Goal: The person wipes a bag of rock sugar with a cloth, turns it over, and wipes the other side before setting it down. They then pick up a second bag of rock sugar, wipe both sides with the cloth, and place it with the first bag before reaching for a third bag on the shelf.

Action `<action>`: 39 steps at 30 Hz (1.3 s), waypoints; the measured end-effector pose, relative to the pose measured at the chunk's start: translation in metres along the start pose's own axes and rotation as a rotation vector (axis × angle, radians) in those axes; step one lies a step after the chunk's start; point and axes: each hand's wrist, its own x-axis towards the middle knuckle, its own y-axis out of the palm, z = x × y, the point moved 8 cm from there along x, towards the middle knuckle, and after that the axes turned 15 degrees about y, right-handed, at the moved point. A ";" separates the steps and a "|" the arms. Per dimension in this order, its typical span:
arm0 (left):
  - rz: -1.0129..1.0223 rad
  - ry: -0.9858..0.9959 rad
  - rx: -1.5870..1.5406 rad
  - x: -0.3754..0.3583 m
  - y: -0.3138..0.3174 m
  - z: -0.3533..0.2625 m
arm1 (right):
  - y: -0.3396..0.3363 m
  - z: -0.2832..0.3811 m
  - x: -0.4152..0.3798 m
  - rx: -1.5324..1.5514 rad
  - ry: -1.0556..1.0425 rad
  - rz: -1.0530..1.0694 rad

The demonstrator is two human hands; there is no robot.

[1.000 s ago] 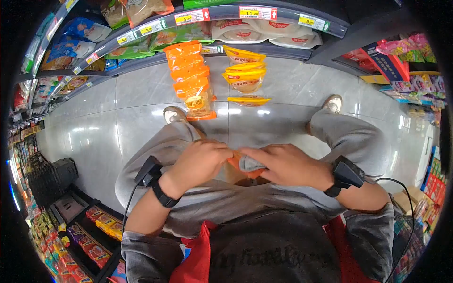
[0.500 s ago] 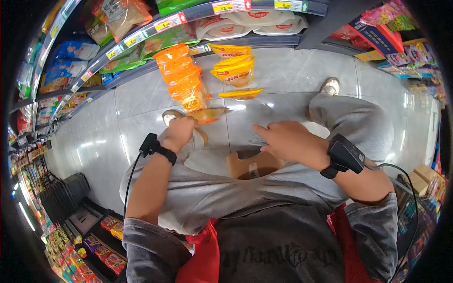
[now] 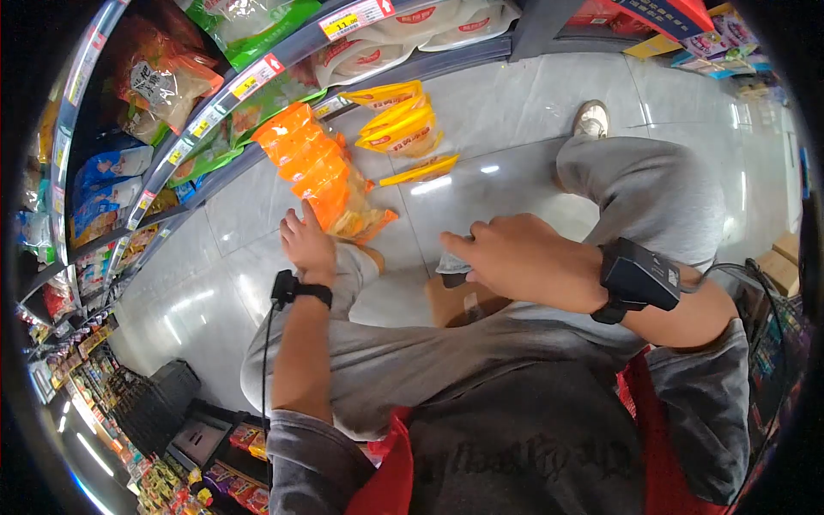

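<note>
My left hand point(image 3: 309, 249) is raised with its fingers apart and nothing in them, close to the near end of a row of orange packets point(image 3: 318, 172). These packets overlap one another on the grey floor. My right hand point(image 3: 524, 262) is closed, index finger reaching forward, around a small crumpled greyish piece point(image 3: 453, 263) that looks like cloth or film; most of it is hidden under the fingers. Ahead of it, several yellow packets point(image 3: 399, 129) stand in a second row. One yellow packet point(image 3: 419, 171) lies apart, nearer to me.
A shelf with price labels point(image 3: 249, 81) curves along the front and left, holding bagged goods. Between my legs is a brown stool point(image 3: 455, 305) with a cut-out. Black crates point(image 3: 159, 395) are at the lower left, cardboard boxes point(image 3: 779, 266) at the right.
My left hand has turned from a downward, curled pose to raised, spread fingers beside the orange packets. My right hand stays near its place. The whole view has swung a little.
</note>
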 end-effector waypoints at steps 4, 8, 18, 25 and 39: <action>0.400 -0.304 -0.518 -0.037 0.096 -0.042 | -0.006 0.001 -0.003 -0.003 0.001 -0.016; 0.870 -1.083 -1.466 -0.086 0.143 -0.096 | -0.011 0.001 -0.001 0.006 0.017 -0.010; -0.223 -1.613 -2.397 -0.082 0.285 -0.116 | -0.022 -0.007 0.009 0.059 0.124 0.016; -0.471 -1.880 -2.370 -0.059 0.257 -0.101 | -0.039 0.000 0.021 0.041 0.153 0.050; -0.456 -1.608 -2.348 -0.060 0.251 -0.064 | -0.038 -0.008 0.008 0.047 0.126 -0.026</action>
